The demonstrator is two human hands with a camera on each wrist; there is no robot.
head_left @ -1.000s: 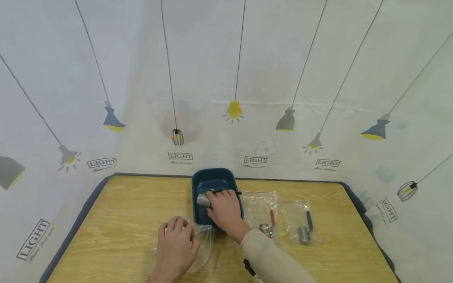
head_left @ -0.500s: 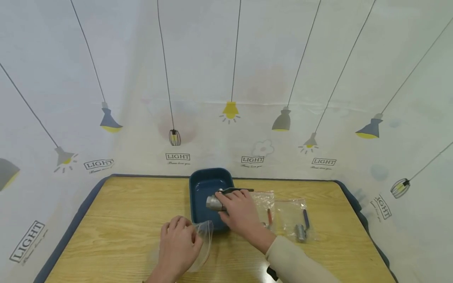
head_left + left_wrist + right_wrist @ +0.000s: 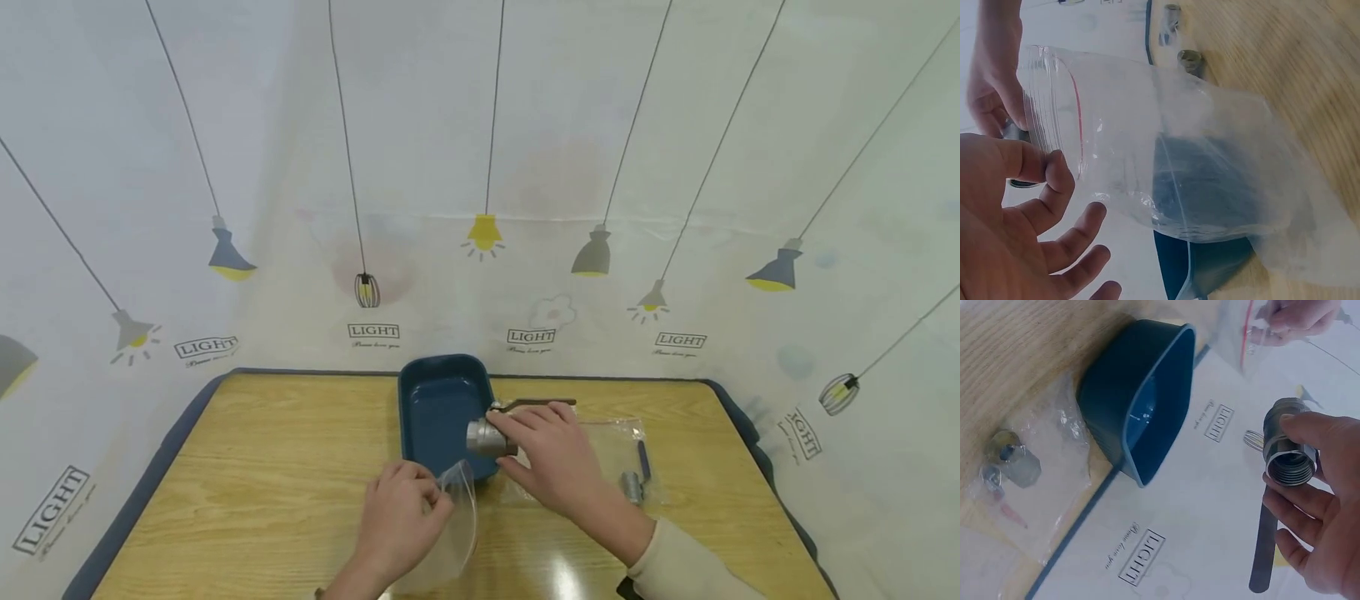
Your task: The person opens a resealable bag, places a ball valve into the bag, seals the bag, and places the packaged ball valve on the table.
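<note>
My right hand [image 3: 558, 458] grips a metal ball valve [image 3: 487, 437] with a long dark lever handle [image 3: 1264, 544]; its threaded end shows in the right wrist view. The valve is held in the air by the right side of the blue plastic bin [image 3: 405, 417]. Between thumb and index finger, my left hand [image 3: 405, 517] pinches the mouth of a clear zip bag [image 3: 1116, 125] with a red seal line. The bag hangs down in front of the bin with nothing visible inside. In the left wrist view, part of the valve shows just behind the bag's mouth.
To the right on the wooden table [image 3: 262, 467] lies a bagged valve with a blue handle [image 3: 643, 460]. Another bagged valve [image 3: 1013, 456], with a red handle, lies beside the bin. A pale cloth printed with lamps [image 3: 420, 167] stands behind the table.
My right hand has lifted the valve out of the bin and moved it right. My left hand has shifted slightly right with the bag, which now hangs more upright.
</note>
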